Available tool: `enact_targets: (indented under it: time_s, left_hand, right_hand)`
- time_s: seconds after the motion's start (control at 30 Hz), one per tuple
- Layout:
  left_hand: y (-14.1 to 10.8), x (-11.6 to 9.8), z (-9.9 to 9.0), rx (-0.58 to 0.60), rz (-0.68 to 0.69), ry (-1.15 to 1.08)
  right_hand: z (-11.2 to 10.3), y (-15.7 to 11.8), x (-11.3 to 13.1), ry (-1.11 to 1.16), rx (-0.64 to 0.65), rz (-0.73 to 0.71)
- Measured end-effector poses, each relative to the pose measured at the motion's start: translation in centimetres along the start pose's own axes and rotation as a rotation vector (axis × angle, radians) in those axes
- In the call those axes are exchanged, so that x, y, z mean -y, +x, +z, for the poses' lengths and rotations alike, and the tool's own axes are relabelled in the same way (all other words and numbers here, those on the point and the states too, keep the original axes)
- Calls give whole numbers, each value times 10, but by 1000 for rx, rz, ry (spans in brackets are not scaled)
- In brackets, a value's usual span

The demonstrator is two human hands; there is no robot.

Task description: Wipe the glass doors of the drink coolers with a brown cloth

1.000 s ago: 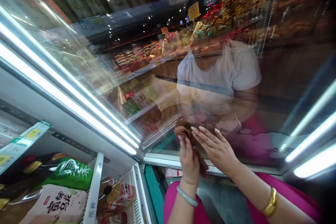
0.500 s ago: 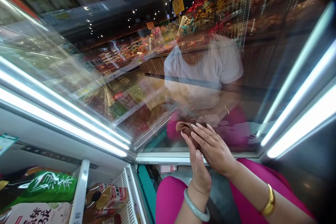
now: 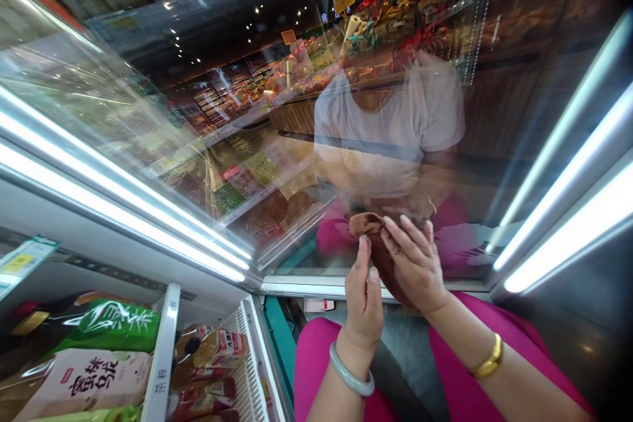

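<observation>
Head view, the only one I have: the brown cloth is between the two hands, in front of the glass door of an open drinks cooler. Its upper end curls over in a loose fold, and the rest runs down beside the right palm; whether any of it touches the pane, I can't tell from here.

The left hand has its fingers nearly straight, one tip against the underside of the fold and the thumb lifted apart. The right hand has its fingers spread, the foremost tips at the cloth's edge. I can't see whether either is pinching it or just pressing.

What's just changed: half a second ago the hands lay almost palm to palm; now the right has turned up and away, leaving more cloth showing. I'd judge the cloth is less squeezed and its fold freer to shift.

Off to the left, a green tea bottle and a peach oolong bottle lie well apart from the hands
</observation>
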State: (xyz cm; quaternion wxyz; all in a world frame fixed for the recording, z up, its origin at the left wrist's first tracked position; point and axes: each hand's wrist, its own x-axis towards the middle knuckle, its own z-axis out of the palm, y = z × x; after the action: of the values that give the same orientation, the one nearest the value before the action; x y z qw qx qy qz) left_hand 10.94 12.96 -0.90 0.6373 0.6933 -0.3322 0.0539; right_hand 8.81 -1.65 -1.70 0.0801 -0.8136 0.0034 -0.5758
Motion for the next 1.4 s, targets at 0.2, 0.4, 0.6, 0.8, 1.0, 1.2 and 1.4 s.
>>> enact_targets:
  time_s: [0.2, 0.4, 0.6, 0.8, 1.0, 1.2, 1.4]
  left_hand:
    - [-5, -3, 16, -93, -130, -295]
    - [2, -19, 12, -34, 63, 31]
    - [16, -14, 30, 26, 410, 570]
    - [16, -5, 58, 107, 445, 771]
    - [31, -13, 82, 70, 587, 760]
    - [38, -15, 86, 70, 649, 851]
    - [65, -28, 80, -158, 787, 854]
  right_hand:
    - [18, -31, 8, -25, 63, -54]
    - [-10, -29, -33, -146, -29, 31]
    - [-17, -24, -31, -135, -60, 10]
    - [-43, -27, -64, -187, -106, 116]
    - [-42, -28, -72, -230, -131, 67]
    - [-59, -10, -87, -235, -201, 54]
    - [-54, 34, -67, -43, -285, -14]
